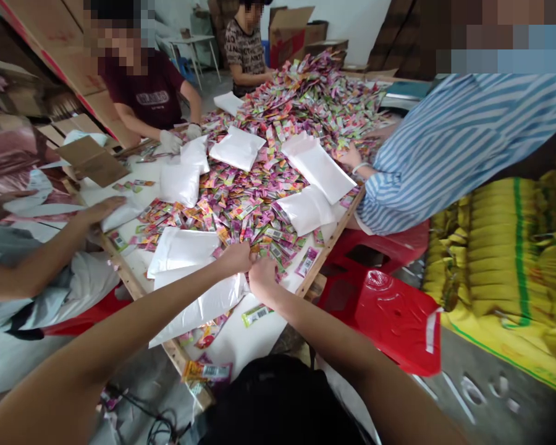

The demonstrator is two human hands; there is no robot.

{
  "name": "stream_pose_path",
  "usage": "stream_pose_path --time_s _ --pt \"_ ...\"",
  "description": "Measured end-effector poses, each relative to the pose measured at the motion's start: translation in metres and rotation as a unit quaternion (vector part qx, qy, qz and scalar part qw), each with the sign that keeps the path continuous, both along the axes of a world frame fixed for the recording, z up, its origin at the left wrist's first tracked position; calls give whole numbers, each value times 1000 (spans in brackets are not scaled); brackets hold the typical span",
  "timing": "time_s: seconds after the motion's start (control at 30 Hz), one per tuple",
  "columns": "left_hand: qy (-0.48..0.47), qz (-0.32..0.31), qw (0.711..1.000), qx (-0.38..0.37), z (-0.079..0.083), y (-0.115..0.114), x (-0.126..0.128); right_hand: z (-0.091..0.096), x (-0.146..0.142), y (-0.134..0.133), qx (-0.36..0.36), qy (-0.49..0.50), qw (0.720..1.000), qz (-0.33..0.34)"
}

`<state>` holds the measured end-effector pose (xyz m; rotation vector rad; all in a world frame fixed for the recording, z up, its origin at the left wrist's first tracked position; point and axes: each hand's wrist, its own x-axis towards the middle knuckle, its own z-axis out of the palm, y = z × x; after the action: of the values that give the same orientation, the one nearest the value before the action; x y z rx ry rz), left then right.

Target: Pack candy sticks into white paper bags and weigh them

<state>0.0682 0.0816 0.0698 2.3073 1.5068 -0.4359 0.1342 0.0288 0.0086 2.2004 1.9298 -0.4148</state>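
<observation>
My left hand (235, 257) and my right hand (263, 275) are close together over the near edge of a pile of small colourful snack packets (241, 210). Both have their fingers curled closed; whatever they grip is hidden behind the knuckles. Under my left forearm lies a large white bag (194, 307), its right end close to my hands. Another white bag (185, 244) lies just beyond it. A single green packet (257, 315) rests on the white tabletop (241, 343) below my right hand.
More white bags (317, 167) lie on the packets. Co-workers stand or sit around the wood-edged table, one in a striped sleeve (445, 142) at right. A red stool (393, 315) and yellow sacks (505, 259) are to the right. An open cardboard box (92, 162) sits at left.
</observation>
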Motion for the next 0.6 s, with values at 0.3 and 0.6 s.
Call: stream_pose_path --time_s 0.3,0.6 --pt "5 -24 998 53 -25 13 2 -15 0 -32 147 6 989 25" --pt "30 -44 998 44 -39 24 1 -27 10 -49 224 0 969 99"
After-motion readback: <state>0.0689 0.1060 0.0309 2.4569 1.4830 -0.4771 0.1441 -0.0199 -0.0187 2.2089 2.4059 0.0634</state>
